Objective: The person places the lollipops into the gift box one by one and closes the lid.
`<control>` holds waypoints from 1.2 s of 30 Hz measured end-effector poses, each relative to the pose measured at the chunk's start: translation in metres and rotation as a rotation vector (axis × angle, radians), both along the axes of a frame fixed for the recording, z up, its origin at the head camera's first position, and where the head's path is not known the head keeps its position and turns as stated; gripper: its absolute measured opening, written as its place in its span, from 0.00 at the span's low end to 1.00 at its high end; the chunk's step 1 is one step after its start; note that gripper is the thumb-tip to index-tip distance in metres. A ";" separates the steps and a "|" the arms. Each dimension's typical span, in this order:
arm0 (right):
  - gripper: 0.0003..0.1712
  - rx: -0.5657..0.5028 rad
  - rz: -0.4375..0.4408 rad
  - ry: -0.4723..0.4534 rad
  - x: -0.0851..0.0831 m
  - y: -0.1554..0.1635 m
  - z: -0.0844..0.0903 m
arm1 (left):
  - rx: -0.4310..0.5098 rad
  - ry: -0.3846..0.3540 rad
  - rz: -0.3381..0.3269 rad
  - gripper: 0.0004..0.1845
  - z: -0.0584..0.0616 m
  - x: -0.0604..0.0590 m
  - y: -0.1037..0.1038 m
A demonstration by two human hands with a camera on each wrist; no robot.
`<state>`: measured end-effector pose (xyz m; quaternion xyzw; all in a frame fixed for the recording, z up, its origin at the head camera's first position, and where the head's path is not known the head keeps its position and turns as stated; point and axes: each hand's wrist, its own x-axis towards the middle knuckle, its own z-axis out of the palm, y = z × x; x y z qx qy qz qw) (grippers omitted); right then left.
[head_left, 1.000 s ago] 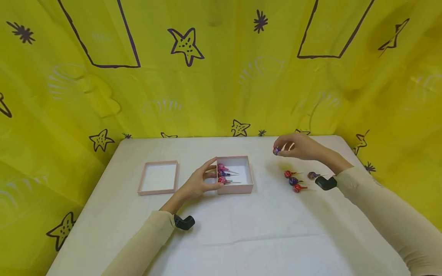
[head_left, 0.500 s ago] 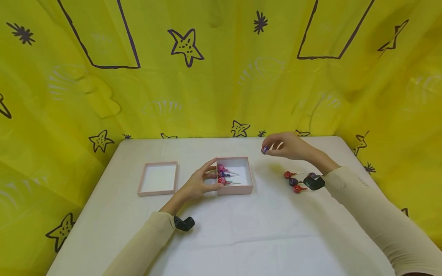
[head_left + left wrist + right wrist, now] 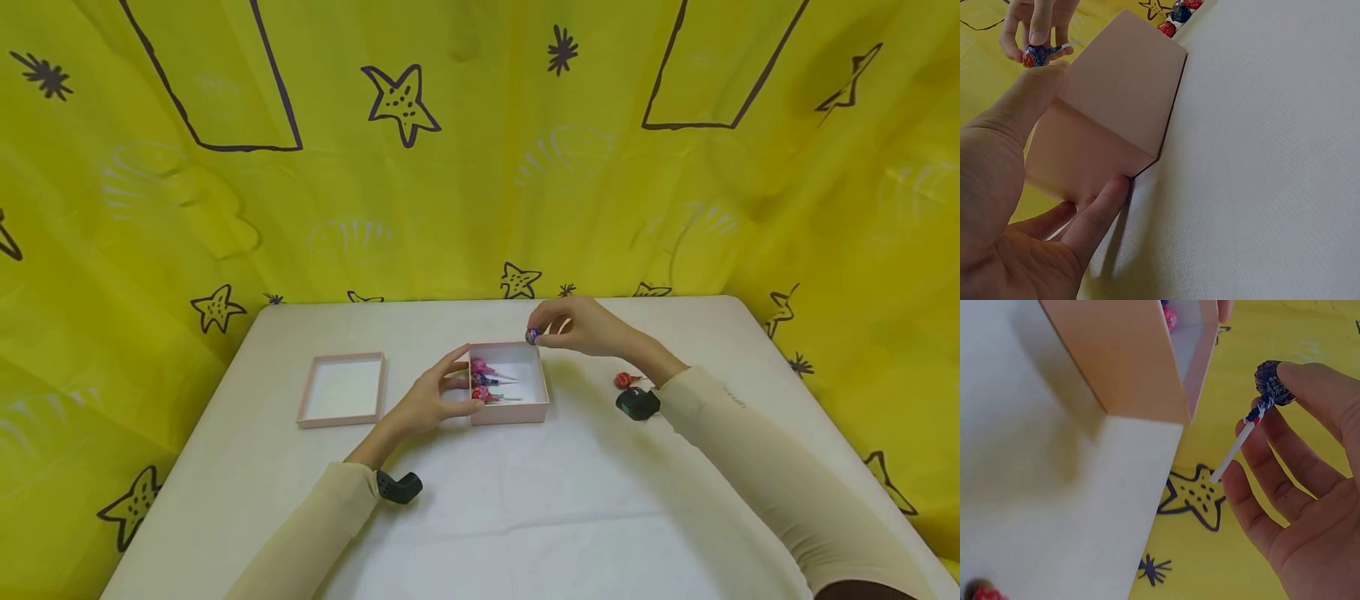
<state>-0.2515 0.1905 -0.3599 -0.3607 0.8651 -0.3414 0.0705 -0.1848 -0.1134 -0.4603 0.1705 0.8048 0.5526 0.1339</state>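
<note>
Your right hand (image 3: 581,327) pinches a purple-wrapped lollipop (image 3: 532,336) by its head between thumb and fingertips, the white stick pointing back toward your palm in the right wrist view. A second ago that hand hovered well to the right, above the loose sweets; now it has travelled left and holds the lollipop just over the far right corner of the pink box (image 3: 542,390). Your left hand (image 3: 431,398) has not shifted: thumb and fingers are spread and lightly curled against the box's left wall, bracing it on the white table (image 3: 525,500). Three lollipops (image 3: 482,379) lie inside the box along its left side, as before. The box lid (image 3: 343,389) sits upturned to the left, apart from the box. Of the lollipops left on the table at right, only a red one (image 3: 623,380) shows in the head view; your right forearm and its wrist camera (image 3: 637,403) now cover the others.
</note>
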 end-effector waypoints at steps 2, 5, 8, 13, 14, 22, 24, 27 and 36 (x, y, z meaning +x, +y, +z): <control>0.08 0.001 0.011 -0.006 0.000 -0.008 -0.002 | -0.004 0.000 0.002 0.52 0.000 0.000 0.000; 0.08 0.003 0.027 -0.020 0.000 -0.019 -0.004 | -0.007 -0.005 0.006 0.52 -0.001 0.000 0.000; 0.08 0.007 0.037 -0.034 0.000 -0.029 -0.006 | -0.006 -0.015 0.011 0.52 -0.002 0.000 -0.001; 0.08 0.007 0.057 -0.048 0.002 -0.043 -0.011 | 0.001 -0.020 0.011 0.52 -0.002 0.000 -0.001; 0.08 0.009 0.060 -0.050 0.003 -0.045 -0.012 | 0.006 -0.018 0.009 0.52 -0.002 0.000 -0.001; 0.09 0.024 0.071 -0.063 0.002 -0.059 -0.024 | 0.024 -0.025 0.006 0.51 -0.001 0.001 -0.002; 0.09 0.029 0.070 -0.074 0.003 -0.062 -0.026 | 0.023 -0.024 0.003 0.51 -0.001 0.001 -0.002; 0.09 0.039 0.068 -0.098 0.004 -0.067 -0.030 | 0.024 -0.021 -0.001 0.51 -0.001 0.002 -0.002; 0.08 0.078 0.074 -0.104 0.006 -0.076 -0.044 | 0.024 -0.001 -0.015 0.51 -0.001 0.001 -0.002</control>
